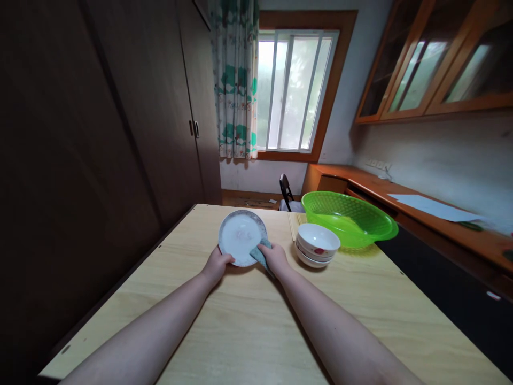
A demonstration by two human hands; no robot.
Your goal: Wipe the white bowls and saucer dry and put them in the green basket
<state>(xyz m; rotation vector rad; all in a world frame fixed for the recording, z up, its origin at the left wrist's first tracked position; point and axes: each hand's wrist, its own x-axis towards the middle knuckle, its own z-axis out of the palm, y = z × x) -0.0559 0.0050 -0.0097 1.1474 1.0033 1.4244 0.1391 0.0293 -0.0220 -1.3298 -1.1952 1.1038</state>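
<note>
White plate [240, 231] betw both hands, L hand [215, 266] pinching its lower-left rim, thumb on face; R hand [277, 259] pinching blue-green cloth [259, 255] agst right edge. Prob. wiping: best w/ firm L pinch, cloth flat, even strokes rim to ctr. Stacked bowls [318, 246] just right of R grip, green basket [379, 233] beyond; avoid bumping.

Patterned curtain [236, 91] beside a window [297, 91]
</note>
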